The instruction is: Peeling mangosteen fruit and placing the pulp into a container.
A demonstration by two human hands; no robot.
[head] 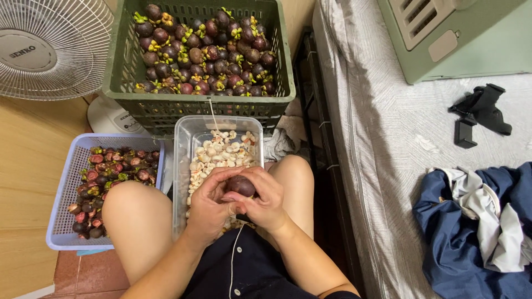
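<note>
Both hands clamp one mangosteen [241, 185] between them: the left hand [210, 206] wraps it from the near side with the thumb pressed on top, and the right hand [266, 202] cups it from the other side, fingers curled over. Each grip is closed on the fruit. What shows of it is a round, dark purple-brown dome with a dull, smooth skin; the lower half is hidden by the fingers, so whether it is split cannot be told.

The fruit sits just above the near end of a clear plastic tub [185, 144] that stands between the person's bare knees and holds a layer of white mangosteen segments [221, 155].

To the left of the tub, touching the left knee, a pale blue slotted basket [61, 210] is filled with broken purple rinds [105, 177] showing reddish insides. Beyond the tub stands a dark green plastic crate [124, 66] heaped with whole mangosteens [205, 55], their green and yellow caps on. A white electric fan [50, 44] stands at the far left on the wooden floor.

On the right runs a bed with a grey striped sheet [388, 155]; on it lie a dark blue and white heap of clothing [476, 227], a small black clip holder [479, 111] and a pale green boxy appliance [460, 39]
</note>
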